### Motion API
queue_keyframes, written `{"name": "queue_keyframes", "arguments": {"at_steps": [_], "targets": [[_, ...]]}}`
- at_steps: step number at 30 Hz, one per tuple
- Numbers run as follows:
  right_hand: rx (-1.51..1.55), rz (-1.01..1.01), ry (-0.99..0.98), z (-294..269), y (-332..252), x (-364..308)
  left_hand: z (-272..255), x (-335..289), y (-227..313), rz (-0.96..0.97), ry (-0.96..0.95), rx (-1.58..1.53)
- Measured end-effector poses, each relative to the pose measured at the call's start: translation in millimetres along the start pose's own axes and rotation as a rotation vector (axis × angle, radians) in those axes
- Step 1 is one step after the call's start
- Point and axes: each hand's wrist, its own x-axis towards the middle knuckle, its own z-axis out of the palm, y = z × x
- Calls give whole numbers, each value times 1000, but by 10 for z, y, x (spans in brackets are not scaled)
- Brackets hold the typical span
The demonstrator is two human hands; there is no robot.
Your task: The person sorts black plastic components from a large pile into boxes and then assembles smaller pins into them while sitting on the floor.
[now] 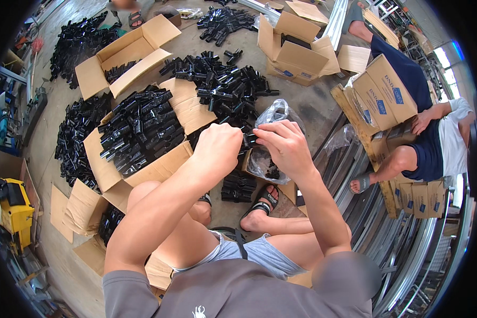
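Head view, left hand (220,146) holding black fitting (248,140), right hand (286,143) close

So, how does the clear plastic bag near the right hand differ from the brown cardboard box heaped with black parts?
The clear plastic bag is see-through; the brown cardboard box is opaque. The bag is crumpled; the box has open flaps. The bag holds small black pieces; the box, larger tubular ones. Both contents look black.

Grey concrete floor (308,99), bright daylight (444,59) at right
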Motion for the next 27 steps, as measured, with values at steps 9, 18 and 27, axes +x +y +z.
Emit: {"name": "queue_keyframes", "arguments": {"at_steps": [9, 18, 27], "targets": [[1098, 659, 52, 20, 158, -227, -192, -3, 65, 44, 14, -201], [1314, 717, 258, -16, 121, -172, -486, -117, 239, 38, 10, -445], [1327, 720, 328, -48, 84, -201, -562, -116, 284, 33, -54, -628]]}}
